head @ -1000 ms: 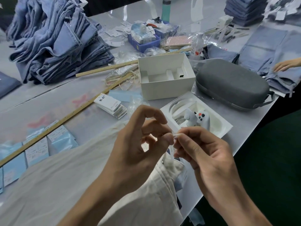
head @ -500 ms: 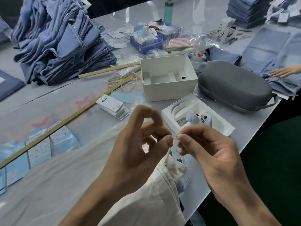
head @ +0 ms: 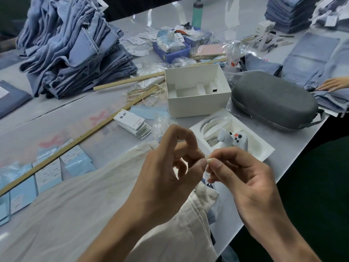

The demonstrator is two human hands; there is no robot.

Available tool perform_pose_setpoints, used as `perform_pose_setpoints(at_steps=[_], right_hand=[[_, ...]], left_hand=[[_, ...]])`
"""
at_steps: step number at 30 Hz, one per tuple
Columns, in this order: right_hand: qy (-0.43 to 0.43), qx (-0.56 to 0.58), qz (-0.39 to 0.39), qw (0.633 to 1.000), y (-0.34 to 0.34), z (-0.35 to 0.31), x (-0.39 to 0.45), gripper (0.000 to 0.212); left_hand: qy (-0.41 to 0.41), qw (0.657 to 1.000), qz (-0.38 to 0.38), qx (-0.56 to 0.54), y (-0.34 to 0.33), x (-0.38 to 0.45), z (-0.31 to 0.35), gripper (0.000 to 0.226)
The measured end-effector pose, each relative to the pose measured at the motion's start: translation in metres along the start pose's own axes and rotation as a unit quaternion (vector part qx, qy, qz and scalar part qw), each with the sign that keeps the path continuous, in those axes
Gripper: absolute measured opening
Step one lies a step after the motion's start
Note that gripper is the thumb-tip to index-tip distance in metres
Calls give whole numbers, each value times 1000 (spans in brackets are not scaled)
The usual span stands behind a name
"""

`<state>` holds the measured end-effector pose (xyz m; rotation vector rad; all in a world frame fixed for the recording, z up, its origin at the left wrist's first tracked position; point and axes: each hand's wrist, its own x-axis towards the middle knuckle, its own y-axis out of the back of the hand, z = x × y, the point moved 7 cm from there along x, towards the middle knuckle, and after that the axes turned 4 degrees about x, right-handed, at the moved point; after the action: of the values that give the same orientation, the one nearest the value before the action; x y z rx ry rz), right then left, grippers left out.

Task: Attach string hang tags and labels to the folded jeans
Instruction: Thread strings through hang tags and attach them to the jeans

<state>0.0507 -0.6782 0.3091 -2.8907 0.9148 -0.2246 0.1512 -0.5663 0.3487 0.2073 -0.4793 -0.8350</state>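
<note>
My left hand and my right hand meet fingertip to fingertip above a pair of cream-white jeans lying at the table's near edge. Both pinch a thin pale string between thumb and forefinger; most of the string is hidden by the fingers. A stack of white hang tags lies just beyond my left hand. Light-blue labels lie in a row at the left. Loose tan strings are heaped further back.
A long wooden ruler crosses the table. An open white box, a white tray with a small controller and a grey case stand ahead. Blue jeans are piled at back left. Another person's hand rests at right.
The hands have stayed together at the string with only small finger shifts. The view has tilted slightly, so the table objects sit a little lower in frame.
</note>
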Motion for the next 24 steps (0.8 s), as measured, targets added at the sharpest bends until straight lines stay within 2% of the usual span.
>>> perform_pose_setpoints(at_steps=[5, 9, 11, 14, 16, 19, 21, 24], right_hand=[[25, -45, -19, 998, 2, -12, -2, 16], [60, -75, -39, 995, -1, -19, -2, 2], [69, -87, -49, 993, -4, -18, -1, 4], [78, -132, -75, 985, -13, -13, 6, 7], [141, -220, -77, 962, -24, -14, 13, 10], [255, -344, -44, 903, -47, -18, 16, 17], [274, -359, -64, 890, -66, -18, 9, 16], [259, -338, -158, 891, -102, -6, -15, 16]], left_hand=[[-19, 998, 5, 63, 7, 2, -4, 21], [2, 998, -14, 68, 7, 5, -17, 16], [10, 997, -20, 79, 4, 2, -22, 11], [40, 994, -16, 100, 11, -1, -32, 16], [47, 983, -11, 176, 24, -6, -37, 23], [54, 942, -25, 330, 44, -32, -48, 27], [71, 936, -13, 344, 60, -62, -52, 26], [67, 933, 34, 352, 92, -112, -51, 25]])
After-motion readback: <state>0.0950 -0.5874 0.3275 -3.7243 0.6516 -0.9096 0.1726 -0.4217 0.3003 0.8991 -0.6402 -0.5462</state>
